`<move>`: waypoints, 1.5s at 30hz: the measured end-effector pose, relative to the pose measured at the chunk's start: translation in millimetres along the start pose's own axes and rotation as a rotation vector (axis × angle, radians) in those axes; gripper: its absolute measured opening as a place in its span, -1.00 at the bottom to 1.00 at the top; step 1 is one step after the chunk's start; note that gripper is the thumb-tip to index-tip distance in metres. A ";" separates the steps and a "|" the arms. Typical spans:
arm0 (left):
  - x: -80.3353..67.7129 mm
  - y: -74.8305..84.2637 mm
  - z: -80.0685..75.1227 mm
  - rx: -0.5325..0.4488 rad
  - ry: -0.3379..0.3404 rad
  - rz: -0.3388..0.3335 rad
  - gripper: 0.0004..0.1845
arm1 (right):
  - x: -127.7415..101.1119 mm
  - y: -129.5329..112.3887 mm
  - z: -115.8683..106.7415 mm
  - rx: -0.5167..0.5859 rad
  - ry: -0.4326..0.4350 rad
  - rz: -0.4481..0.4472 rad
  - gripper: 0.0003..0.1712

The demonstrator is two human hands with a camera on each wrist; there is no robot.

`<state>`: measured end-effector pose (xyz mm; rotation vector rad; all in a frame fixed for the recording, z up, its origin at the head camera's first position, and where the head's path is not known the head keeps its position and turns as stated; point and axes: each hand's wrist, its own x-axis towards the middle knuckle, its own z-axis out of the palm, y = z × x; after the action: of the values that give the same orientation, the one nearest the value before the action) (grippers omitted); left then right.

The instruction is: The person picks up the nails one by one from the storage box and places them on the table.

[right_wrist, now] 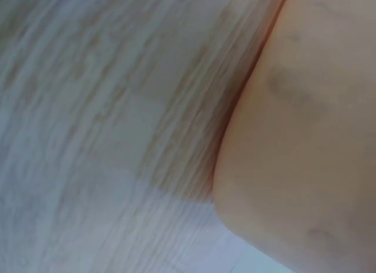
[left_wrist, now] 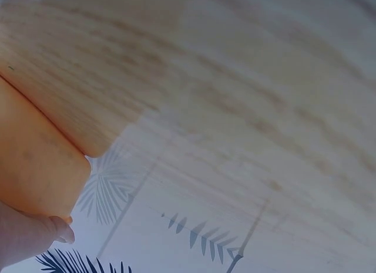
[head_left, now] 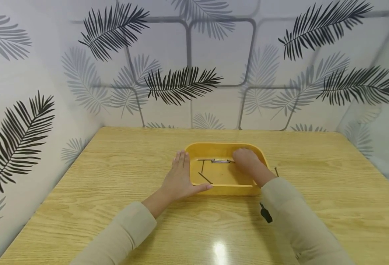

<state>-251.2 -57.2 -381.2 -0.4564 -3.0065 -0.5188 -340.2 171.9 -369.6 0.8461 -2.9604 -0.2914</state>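
Note:
A yellow plastic tray (head_left: 225, 189) stands on the wooden table. My left hand (head_left: 178, 180) rests against its left side, fingers straight along the wall and thumb stretched along the front rim. In the left wrist view, the thumb (left_wrist: 32, 235) touches the tray wall (left_wrist: 41, 150). My right hand (head_left: 245, 160) reaches inside the right end with curled fingers. It pinches the end of a dark thin nail (head_left: 231, 161); its fingertips are hidden. Several more nails (head_left: 220, 161) lie on the tray floor, including a slanted nail (head_left: 205, 178) near the front. The right wrist view shows only the tray's outer wall (right_wrist: 305, 126).
One nail (head_left: 276, 172) lies on the table (head_left: 320, 176) just right of the tray. A small black object (head_left: 265, 213) shows beside the right sleeve (head_left: 297, 217), partly covered. A leaf-patterned wall (head_left: 214, 106) stands behind the table.

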 end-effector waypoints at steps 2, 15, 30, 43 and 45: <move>-1.4 1.3 0.9 -0.002 0.006 0.000 0.28 | -1.3 0.6 0.1 0.031 0.001 0.008 -0.80; -7.5 8.1 6.5 0.017 0.021 -0.011 0.27 | -6.8 8.0 -0.1 0.194 -0.019 0.103 -0.83; -6.6 9.0 6.3 0.051 0.010 -0.010 0.26 | -13.7 14.9 -5.7 0.546 0.118 0.117 -0.81; -6.4 10.0 6.1 0.040 0.013 -0.006 0.26 | -20.4 24.1 -11.9 0.768 0.101 0.183 -0.79; -6.5 9.7 6.0 0.036 0.013 -0.003 0.26 | -20.7 24.5 -12.3 0.794 0.095 0.203 -0.78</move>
<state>-242.1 -48.3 -384.5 -0.4439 -2.9991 -0.4656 -334.1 201.3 -352.6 0.5444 -3.0065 0.9537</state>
